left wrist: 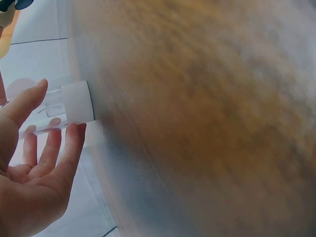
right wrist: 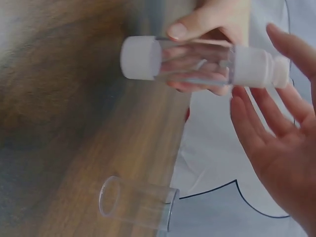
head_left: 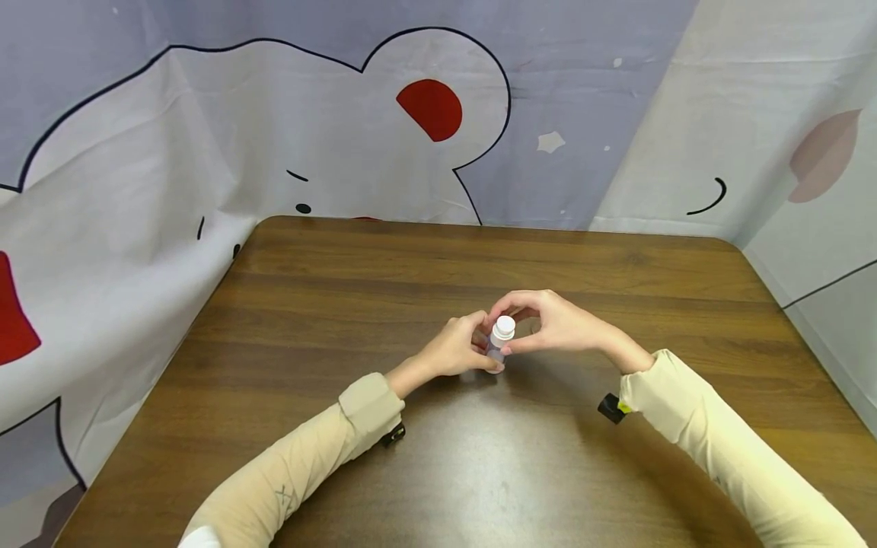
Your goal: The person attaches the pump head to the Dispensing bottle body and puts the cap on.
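A small bottle [head_left: 503,329] with a clear body, a white base and a white stepped top is upright at the middle of the table. My left hand [head_left: 448,352] grips it round the clear body, thumb on the near side. In the left wrist view its white base [left wrist: 79,101] shows beyond the fingers. My right hand [head_left: 567,323] arches around the bottle's top. The right wrist view shows the right thumb [right wrist: 291,47] apart from the white top [right wrist: 254,66], and the other fingertips close beside it; contact is unclear. A clear open cylinder [right wrist: 140,203] stands nearby on the table.
The brown wooden table [head_left: 384,266] has rounded far corners. A printed cloth [head_left: 274,122] hangs behind it and along its sides. Dark wrist straps [head_left: 612,408] sit under both sleeve cuffs.
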The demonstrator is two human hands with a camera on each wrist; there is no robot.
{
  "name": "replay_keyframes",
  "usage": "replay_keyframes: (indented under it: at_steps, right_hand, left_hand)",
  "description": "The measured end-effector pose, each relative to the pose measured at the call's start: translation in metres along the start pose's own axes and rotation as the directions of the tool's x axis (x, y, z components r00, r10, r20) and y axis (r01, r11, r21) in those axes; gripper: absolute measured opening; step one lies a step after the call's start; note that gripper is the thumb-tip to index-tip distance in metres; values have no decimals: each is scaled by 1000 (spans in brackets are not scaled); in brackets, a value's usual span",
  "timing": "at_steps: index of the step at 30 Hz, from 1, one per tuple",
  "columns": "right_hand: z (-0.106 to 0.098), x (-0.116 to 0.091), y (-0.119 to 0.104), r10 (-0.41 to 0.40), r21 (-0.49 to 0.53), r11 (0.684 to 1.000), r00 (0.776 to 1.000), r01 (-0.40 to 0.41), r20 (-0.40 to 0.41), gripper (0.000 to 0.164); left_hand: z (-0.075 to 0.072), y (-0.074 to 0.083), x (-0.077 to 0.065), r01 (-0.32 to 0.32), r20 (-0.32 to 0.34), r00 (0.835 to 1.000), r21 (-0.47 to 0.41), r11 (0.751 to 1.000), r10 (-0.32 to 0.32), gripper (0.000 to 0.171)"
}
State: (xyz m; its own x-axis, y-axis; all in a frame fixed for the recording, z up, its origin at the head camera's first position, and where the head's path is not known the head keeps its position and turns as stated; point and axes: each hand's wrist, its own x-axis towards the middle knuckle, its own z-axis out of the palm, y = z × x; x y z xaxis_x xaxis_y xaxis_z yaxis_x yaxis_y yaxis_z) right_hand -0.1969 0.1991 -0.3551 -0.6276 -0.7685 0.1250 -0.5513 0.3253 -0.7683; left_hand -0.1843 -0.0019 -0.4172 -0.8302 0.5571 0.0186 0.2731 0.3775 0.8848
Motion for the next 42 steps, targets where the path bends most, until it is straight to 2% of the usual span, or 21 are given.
replay_keyframes:
  at_steps: [4, 9, 19, 28, 36, 42]
  right_hand:
    - [-6, -1, 2, -21, 64, 998, 996, 16, 89, 38]
    - [-8, -2, 5, -9, 124, 992, 993, -6, 117, 36]
    - [-3, 0, 5, 83, 77, 994, 997, -82, -6, 28]
    - [6, 1, -6, 88, -30, 995, 989, -92, -120, 23]
    - [10, 3, -3, 97, -84, 990, 983, -111, -159, 26]
    - [9, 2, -2, 86, -74, 993, 989, -96, -120, 30]
  left_hand:
    - [0, 1, 0, -5, -1, 1000, -9, 1000, 5, 53]
    - [0, 1, -1, -1, -3, 1000, -14, 1000, 0, 50]
    - [-1, 1, 1, -2, 6, 1000, -11, 1000, 2, 47]
    - [0, 0, 1, -1, 6, 1000, -8, 1000, 1, 46]
    - [0, 0, 0, 0, 11, 1000, -40, 999, 0, 44]
    - [0, 1, -1, 3, 12, 1000, -45, 999, -3, 46]
